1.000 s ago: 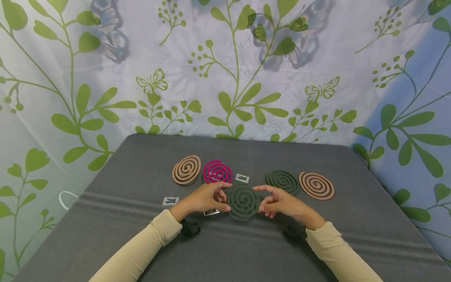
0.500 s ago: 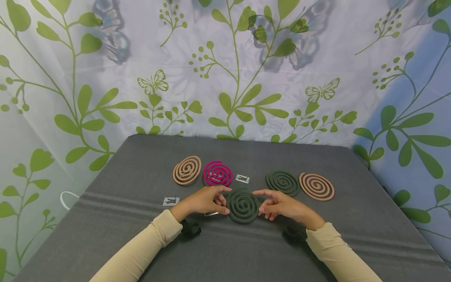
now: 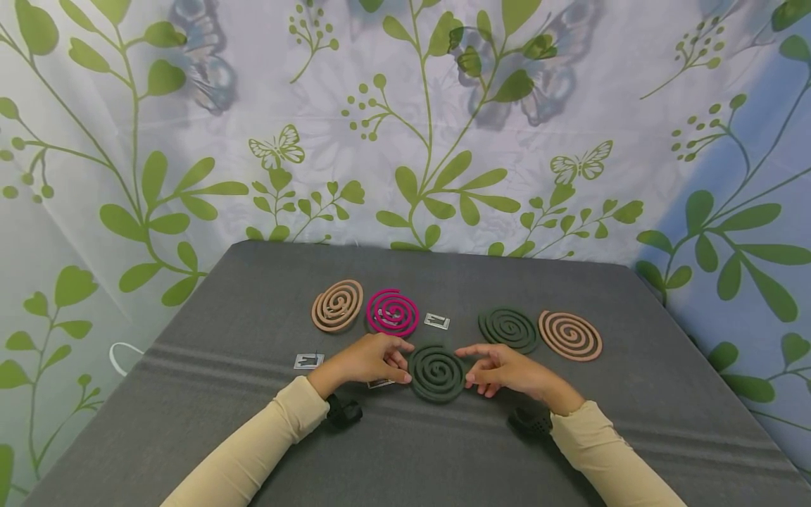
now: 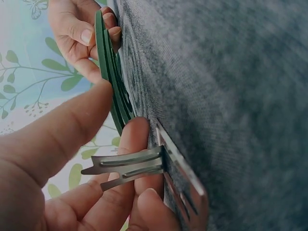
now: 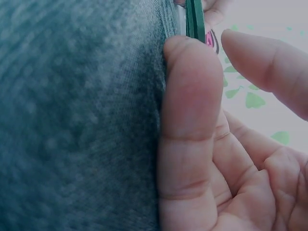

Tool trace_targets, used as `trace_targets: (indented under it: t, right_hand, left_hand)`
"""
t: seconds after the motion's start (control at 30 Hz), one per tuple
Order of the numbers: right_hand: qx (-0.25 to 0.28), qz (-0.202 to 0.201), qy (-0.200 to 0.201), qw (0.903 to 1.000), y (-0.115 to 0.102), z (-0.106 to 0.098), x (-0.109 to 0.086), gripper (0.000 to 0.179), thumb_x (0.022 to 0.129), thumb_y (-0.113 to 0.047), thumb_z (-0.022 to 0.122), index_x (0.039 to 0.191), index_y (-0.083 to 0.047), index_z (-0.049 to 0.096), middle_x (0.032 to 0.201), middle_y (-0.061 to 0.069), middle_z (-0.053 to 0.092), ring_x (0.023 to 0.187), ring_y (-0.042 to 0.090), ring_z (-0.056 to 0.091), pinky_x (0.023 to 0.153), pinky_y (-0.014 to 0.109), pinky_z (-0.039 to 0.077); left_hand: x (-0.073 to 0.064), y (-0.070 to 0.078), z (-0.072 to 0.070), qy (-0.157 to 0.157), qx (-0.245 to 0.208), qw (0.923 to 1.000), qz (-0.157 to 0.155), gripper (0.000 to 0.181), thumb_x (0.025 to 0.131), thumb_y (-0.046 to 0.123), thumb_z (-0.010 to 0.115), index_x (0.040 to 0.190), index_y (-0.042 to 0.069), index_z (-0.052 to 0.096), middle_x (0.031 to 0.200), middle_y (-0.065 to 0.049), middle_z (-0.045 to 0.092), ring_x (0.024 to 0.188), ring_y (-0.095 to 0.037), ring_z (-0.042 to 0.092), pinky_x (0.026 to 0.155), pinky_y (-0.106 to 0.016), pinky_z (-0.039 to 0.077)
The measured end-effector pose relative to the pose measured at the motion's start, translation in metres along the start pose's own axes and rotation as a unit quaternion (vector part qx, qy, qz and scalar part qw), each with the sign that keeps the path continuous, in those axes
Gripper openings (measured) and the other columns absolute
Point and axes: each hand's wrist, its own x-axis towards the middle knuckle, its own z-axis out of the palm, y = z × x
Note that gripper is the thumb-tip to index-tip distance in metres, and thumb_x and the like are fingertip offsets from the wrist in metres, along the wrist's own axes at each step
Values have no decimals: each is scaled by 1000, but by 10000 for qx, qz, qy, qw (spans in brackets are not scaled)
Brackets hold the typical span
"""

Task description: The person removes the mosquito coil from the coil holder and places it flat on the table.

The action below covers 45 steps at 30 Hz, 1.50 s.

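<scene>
A dark green mosquito coil (image 3: 437, 373) lies flat on the grey cloth between my two hands. At its left edge is my left hand (image 3: 378, 358), index finger and thumb spread apart, with fingertips close to the rim. My right hand (image 3: 502, 367) mirrors it on the right, thumb and index finger parted, nothing gripped between them. Edge-on in the left wrist view, the green coil (image 4: 109, 67) shows stacked layers. A metal coil stand (image 4: 183, 178) with a raised prong sits beside the left fingers; in the head view, the left hand partly hides this stand (image 3: 381, 384).
Behind are a tan coil (image 3: 337, 306), a pink coil (image 3: 393, 313), another green coil (image 3: 508, 330) and a second tan coil (image 3: 570, 336). Metal stands lie at the back (image 3: 437, 321) and left (image 3: 308, 361). A patterned curtain (image 3: 355, 141) hangs beyond the table (image 3: 443, 458).
The green coil, held slightly raised between both hands a second ago, has come down onto the cloth, a little nearer the person. Both hands have let go and stay almost in place.
</scene>
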Motion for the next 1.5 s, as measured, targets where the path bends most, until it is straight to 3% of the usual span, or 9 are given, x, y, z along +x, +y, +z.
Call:
trace_targets:
  t: [0.57,1.13,1.5]
  right_hand:
    - [-84,-14,118,9999,0,1,1,60,106,-6,69,156,16,43,94,8,77,75,12,67,66,26,59]
    - [-70,-82,130,9999,1,2,0,58,106,-5,67,155,16,44,92,10,76,74,13,68,66,26,60]
    - [-37,-110,137,9998,0,1,-1,57,106,-8,69,153,15,46,90,6,74,75,14,67,66,28,60]
  left_hand:
    - [-1,-1,0,94,-46,9996,-266,45,95,12,85,136,-2,72,99,2,79,93,-12,76,83,-26,59]
    - [-1,-2,0,74,-104,9997,-196,46,96,12,85,136,-4,71,100,0,79,94,-13,76,85,-27,60]
    - [-5,2,-8,-41,-89,9999,22,46,99,11,80,140,-6,67,106,-5,79,100,-17,77,84,-26,60]
